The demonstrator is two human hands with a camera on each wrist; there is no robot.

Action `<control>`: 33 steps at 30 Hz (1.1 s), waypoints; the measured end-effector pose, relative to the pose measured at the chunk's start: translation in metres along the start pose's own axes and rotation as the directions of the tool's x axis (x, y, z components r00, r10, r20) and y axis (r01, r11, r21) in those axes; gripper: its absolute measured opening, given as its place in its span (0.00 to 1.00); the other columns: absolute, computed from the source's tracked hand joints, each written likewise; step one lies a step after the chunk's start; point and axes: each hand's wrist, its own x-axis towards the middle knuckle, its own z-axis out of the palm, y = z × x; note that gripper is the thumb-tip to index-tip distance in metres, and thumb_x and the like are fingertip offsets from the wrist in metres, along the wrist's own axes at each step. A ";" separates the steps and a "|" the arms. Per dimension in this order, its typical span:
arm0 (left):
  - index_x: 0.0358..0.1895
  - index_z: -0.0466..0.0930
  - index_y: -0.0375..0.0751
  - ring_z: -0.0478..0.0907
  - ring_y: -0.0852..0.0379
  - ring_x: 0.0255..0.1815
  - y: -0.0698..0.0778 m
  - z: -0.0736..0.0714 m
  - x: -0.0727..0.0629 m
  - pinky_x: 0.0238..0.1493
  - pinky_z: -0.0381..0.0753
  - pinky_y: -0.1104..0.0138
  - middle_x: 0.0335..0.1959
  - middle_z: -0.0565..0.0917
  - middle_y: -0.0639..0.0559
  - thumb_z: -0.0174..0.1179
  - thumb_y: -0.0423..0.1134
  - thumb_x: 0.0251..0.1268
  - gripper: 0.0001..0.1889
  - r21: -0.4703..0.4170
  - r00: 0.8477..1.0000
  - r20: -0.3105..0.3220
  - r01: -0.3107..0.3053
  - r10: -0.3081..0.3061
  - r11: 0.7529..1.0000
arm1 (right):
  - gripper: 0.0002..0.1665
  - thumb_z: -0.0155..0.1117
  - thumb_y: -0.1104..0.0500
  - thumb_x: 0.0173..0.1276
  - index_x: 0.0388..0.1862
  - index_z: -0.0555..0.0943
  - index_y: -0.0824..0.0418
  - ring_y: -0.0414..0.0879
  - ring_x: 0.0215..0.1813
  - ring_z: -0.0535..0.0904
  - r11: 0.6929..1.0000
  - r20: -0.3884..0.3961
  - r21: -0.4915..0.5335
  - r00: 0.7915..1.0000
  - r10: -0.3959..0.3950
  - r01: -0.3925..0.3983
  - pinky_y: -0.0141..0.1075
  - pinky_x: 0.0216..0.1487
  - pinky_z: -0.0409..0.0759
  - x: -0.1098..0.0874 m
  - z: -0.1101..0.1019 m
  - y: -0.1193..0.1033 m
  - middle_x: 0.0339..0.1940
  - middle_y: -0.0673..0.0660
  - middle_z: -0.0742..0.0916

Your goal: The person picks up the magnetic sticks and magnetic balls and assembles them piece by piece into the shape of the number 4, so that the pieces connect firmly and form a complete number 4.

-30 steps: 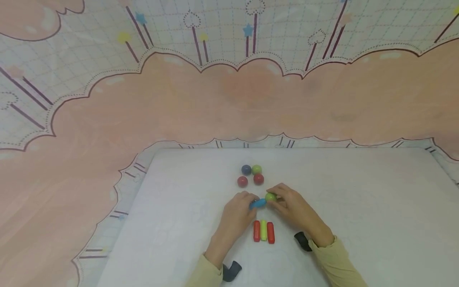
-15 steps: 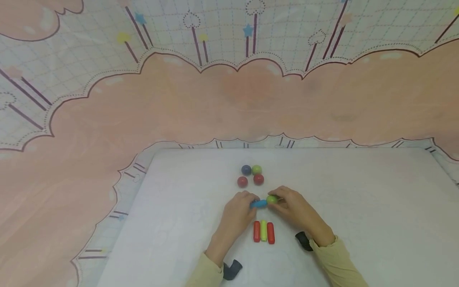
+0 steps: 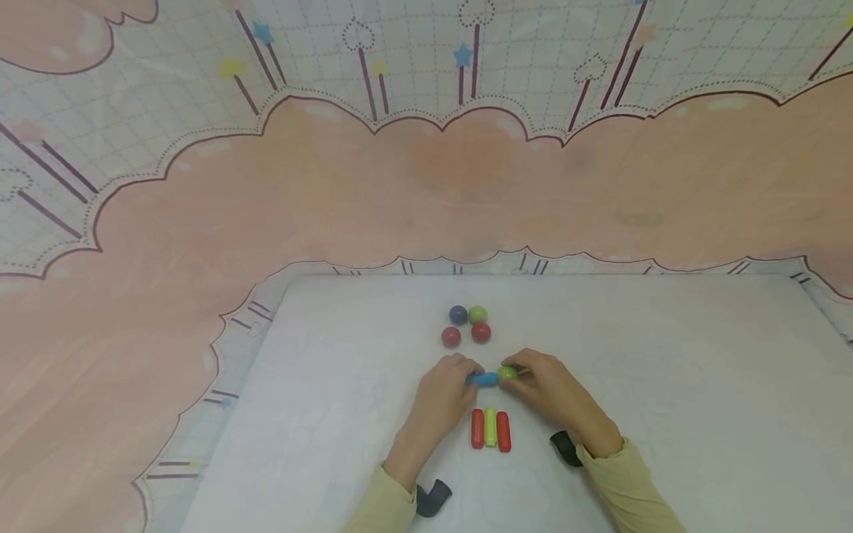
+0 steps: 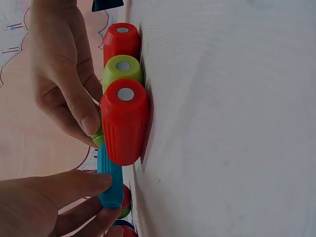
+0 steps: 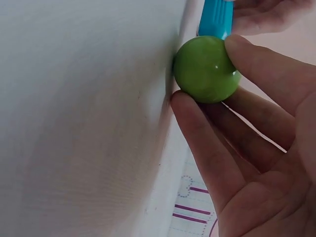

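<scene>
My left hand [image 3: 436, 392] pinches a blue ribbed rod [image 3: 487, 379] between thumb and fingers, its far part hidden by the fingertips. A shiny green ball [image 5: 205, 69] is held by my right hand [image 3: 549, 385], thumb on one side and fingers on the other. In the right wrist view the ball meets the end of the blue rod [image 5: 216, 19], close over the table. Just nearer to me lie two red rods [image 3: 477, 428] with a yellow-green rod [image 3: 490, 427] between them; the left wrist view shows grey metal discs on the rod ends.
Beyond the hands sit a dark blue ball [image 3: 457, 315], another green ball [image 3: 477, 315] and two red balls [image 3: 451, 337]. All rest on a white table [image 3: 333, 414]. Dark straps [image 3: 433, 499] show at both wrists. A patterned pink cloth [image 3: 426, 192] surrounds the table.
The green ball and my right hand have shifted slightly right and toward me, the blue rod moving a little with them. The other balls and rods have stayed put.
</scene>
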 end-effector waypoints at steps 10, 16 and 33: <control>0.48 0.85 0.45 0.79 0.57 0.46 -0.001 0.001 0.001 0.51 0.82 0.67 0.41 0.83 0.55 0.67 0.37 0.63 0.11 -0.008 1.000 0.017 0.014 -0.014 1.000 | 0.15 0.73 0.58 0.63 0.48 0.86 0.61 0.45 0.45 0.84 1.000 0.000 0.023 1.000 -0.005 0.005 0.43 0.51 0.86 0.001 0.001 0.002 0.44 0.53 0.88; 0.49 0.84 0.45 0.79 0.57 0.46 -0.001 -0.001 0.001 0.51 0.82 0.67 0.42 0.83 0.55 0.67 0.37 0.64 0.11 -0.006 1.000 0.016 0.010 -0.010 1.000 | 0.15 0.72 0.58 0.63 0.48 0.86 0.61 0.44 0.45 0.84 0.999 -0.014 0.038 1.000 -0.004 0.005 0.43 0.51 0.85 -0.001 0.002 0.002 0.43 0.52 0.88; 0.52 0.83 0.47 0.81 0.55 0.50 -0.002 -0.017 0.013 0.53 0.83 0.64 0.47 0.84 0.52 0.66 0.37 0.65 0.13 -0.006 0.995 -0.089 -0.035 0.034 0.999 | 0.16 0.73 0.59 0.62 0.49 0.86 0.61 0.46 0.47 0.85 0.996 -0.024 0.088 0.999 0.030 -0.028 0.44 0.52 0.85 -0.005 0.003 -0.001 0.44 0.52 0.88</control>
